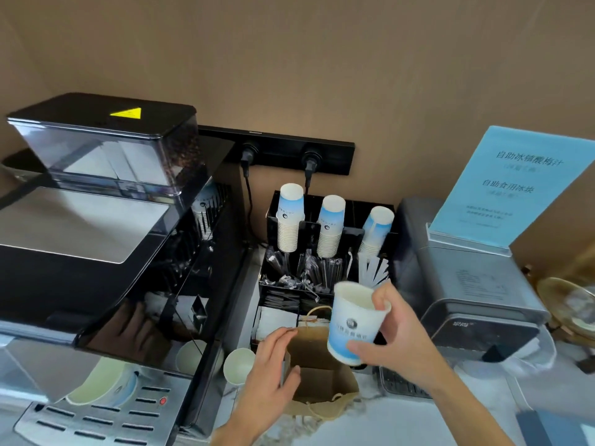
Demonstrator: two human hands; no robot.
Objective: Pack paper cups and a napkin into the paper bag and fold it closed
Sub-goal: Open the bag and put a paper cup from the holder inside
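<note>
Bag [322, 375], of brown paper, is stood open on the counter [434, 423], between the coffee machine [106, 239] on the left and a grey appliance [476, 294] on the right, just in front of the black organiser [325, 252] in which stacks of cups are kept. Its left wall is held by the left hand [273, 378], fingers over the rim and thumb against the outside, so that the mouth is kept spread. Nothing can be made out inside it.

A cup [355, 323] is gripped by the right hand [396, 336] just above the bag's right side, tilted, with fingertips hooked over its rim and the thumb pressed near its base. A second cup [239, 365] is stood upright on the counter, just left of the bag and untouched.

The packing step is judged to be in hand, with the first cup about to be placed. For the next move, the cup must be righted, lowered through the mouth and set on the bag's floor. What look like white napkins [277, 320] are seen in the organiser's front tray.
</note>
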